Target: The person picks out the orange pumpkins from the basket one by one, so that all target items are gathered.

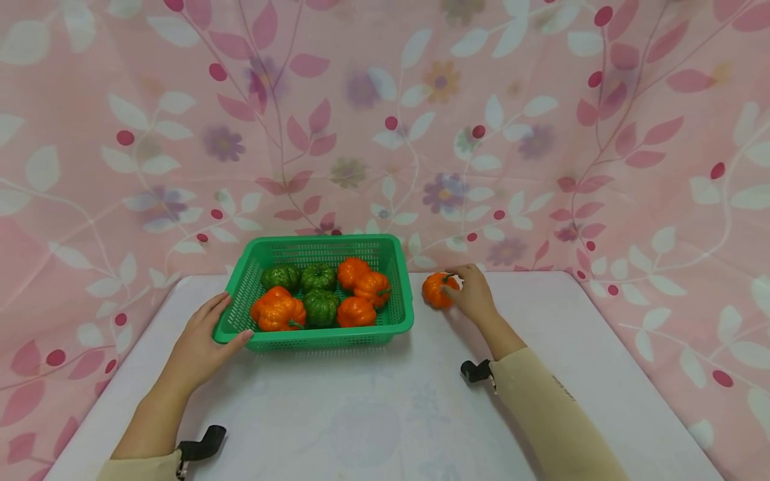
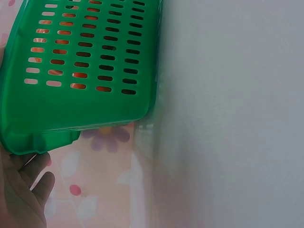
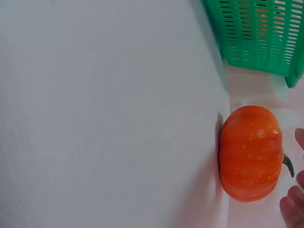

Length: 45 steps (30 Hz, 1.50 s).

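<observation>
A green plastic basket (image 1: 325,338) stands on the white-covered table, holding several small orange pumpkins (image 1: 356,312) and three dark green ones (image 1: 321,307). At its near left corner, my left hand (image 1: 201,344) holds the rim, thumb along the front and fingers at the left side. In the left wrist view, those fingers (image 2: 43,187) show below the rim's end. Right of the basket, one more orange pumpkin (image 3: 251,154) with a green stem sits on the table. My right hand (image 1: 475,294) is at that pumpkin, thumb and fingers spread on either side of its stem, apart from it in the right wrist view.
A pink floral cloth (image 1: 385,133) hangs right behind the table (image 1: 361,414). The basket's back side stands close to the table's far edge. Black wrist cameras (image 1: 203,443) stick out from both sleeves.
</observation>
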Available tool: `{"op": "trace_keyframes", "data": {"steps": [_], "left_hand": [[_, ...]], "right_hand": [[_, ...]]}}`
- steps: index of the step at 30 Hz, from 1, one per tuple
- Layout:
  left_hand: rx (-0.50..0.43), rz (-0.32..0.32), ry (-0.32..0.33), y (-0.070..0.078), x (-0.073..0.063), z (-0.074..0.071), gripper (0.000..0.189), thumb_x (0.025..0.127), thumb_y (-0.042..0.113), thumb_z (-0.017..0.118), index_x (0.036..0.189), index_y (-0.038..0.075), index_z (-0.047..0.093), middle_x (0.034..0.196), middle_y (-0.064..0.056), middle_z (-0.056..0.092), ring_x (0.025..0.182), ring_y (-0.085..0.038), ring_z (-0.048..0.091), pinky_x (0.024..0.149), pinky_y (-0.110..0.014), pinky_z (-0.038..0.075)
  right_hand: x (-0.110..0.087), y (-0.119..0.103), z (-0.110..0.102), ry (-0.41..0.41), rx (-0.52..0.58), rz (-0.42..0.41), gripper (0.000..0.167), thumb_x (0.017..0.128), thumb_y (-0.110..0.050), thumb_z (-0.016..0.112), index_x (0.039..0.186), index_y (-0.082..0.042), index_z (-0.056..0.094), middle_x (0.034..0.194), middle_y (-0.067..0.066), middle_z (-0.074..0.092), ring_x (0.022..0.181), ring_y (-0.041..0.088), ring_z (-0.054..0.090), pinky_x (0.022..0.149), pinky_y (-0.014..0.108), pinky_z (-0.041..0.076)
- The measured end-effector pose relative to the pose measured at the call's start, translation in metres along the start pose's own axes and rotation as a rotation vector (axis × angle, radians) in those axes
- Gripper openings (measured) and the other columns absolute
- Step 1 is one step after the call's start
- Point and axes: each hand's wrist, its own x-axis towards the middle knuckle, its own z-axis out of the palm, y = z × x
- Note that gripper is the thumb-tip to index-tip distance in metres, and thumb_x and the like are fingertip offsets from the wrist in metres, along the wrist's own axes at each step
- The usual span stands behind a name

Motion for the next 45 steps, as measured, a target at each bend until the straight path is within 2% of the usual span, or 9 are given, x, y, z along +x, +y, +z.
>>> {"op": "trace_keyframes", "data": {"steps": [5, 10, 16, 22, 29, 37, 40, 45], "left_hand": [[0.000, -0.001, 0.000, -0.001, 0.000, 0.000, 0.086, 0.090, 0.043, 0.072, 0.151, -0.006, 0.036, 0.157, -0.022, 0.031, 0.138, -0.051, 0.028, 0.103, -0.075, 0.027], [0.003, -0.004, -0.001, -0.001, -0.001, 0.000, 0.086, 0.090, 0.043, 0.072, 0.151, -0.005, 0.036, 0.157, -0.021, 0.031, 0.138, -0.050, 0.029, 0.103, -0.075, 0.028], [0.003, -0.013, -0.010, 0.001, -0.001, -0.001, 0.086, 0.090, 0.042, 0.072, 0.151, -0.005, 0.035, 0.157, -0.021, 0.031, 0.139, -0.050, 0.028, 0.103, -0.075, 0.028], [0.003, -0.013, -0.010, 0.002, -0.001, 0.000, 0.086, 0.090, 0.044, 0.072, 0.152, -0.005, 0.035, 0.157, -0.021, 0.031, 0.139, -0.050, 0.028, 0.103, -0.075, 0.028], [0.002, -0.013, -0.012, 0.002, 0.000, 0.000, 0.085, 0.090, 0.040, 0.073, 0.152, -0.004, 0.034, 0.158, -0.020, 0.030, 0.139, -0.050, 0.028, 0.104, -0.075, 0.027], [0.009, -0.021, -0.014, 0.000, 0.000, 0.001, 0.086, 0.090, 0.043, 0.072, 0.152, -0.004, 0.035, 0.158, -0.020, 0.030, 0.139, -0.050, 0.028, 0.103, -0.075, 0.028], [0.012, -0.021, -0.014, -0.001, 0.000, 0.001, 0.086, 0.091, 0.045, 0.071, 0.152, -0.004, 0.035, 0.158, -0.020, 0.030, 0.139, -0.050, 0.028, 0.103, -0.075, 0.028], [0.005, -0.016, -0.008, -0.001, 0.001, 0.001, 0.085, 0.090, 0.042, 0.072, 0.152, -0.004, 0.035, 0.158, -0.021, 0.030, 0.139, -0.050, 0.028, 0.104, -0.075, 0.028]], "right_hand": [[0.002, 0.004, 0.001, -0.036, 0.030, 0.112, 0.057, 0.088, -0.022, 0.076, 0.135, 0.003, 0.057, 0.130, 0.026, 0.052, 0.117, 0.043, 0.052, 0.100, 0.054, 0.046], [0.006, 0.009, 0.005, -0.088, 0.068, 0.186, 0.066, 0.088, -0.027, 0.076, 0.139, 0.007, 0.051, 0.134, 0.032, 0.050, 0.120, 0.048, 0.051, 0.104, 0.055, 0.044], [0.009, 0.013, 0.009, -0.148, 0.112, 0.289, 0.069, 0.088, -0.032, 0.076, 0.140, 0.006, 0.050, 0.139, 0.028, 0.051, 0.126, 0.043, 0.050, 0.108, 0.052, 0.042], [0.012, 0.014, 0.011, -0.136, 0.149, 0.337, 0.069, 0.088, -0.032, 0.076, 0.140, 0.004, 0.049, 0.139, 0.025, 0.052, 0.124, 0.040, 0.051, 0.106, 0.050, 0.045], [0.014, 0.013, 0.013, -0.130, 0.174, 0.346, 0.068, 0.090, -0.031, 0.075, 0.142, 0.003, 0.048, 0.141, 0.024, 0.051, 0.125, 0.040, 0.050, 0.106, 0.049, 0.046], [0.012, 0.007, 0.008, -0.113, 0.159, 0.292, 0.069, 0.092, -0.031, 0.072, 0.145, 0.004, 0.045, 0.145, 0.028, 0.044, 0.129, 0.045, 0.045, 0.107, 0.053, 0.043], [0.006, -0.007, -0.001, -0.083, 0.151, 0.243, 0.064, 0.095, -0.032, 0.069, 0.146, 0.001, 0.047, 0.145, 0.027, 0.043, 0.128, 0.045, 0.045, 0.105, 0.055, 0.044], [-0.007, -0.050, -0.015, -0.048, 0.211, 0.110, 0.050, 0.097, -0.025, 0.067, 0.140, -0.002, 0.055, 0.141, 0.022, 0.048, 0.125, 0.043, 0.050, 0.105, 0.055, 0.043]]}}
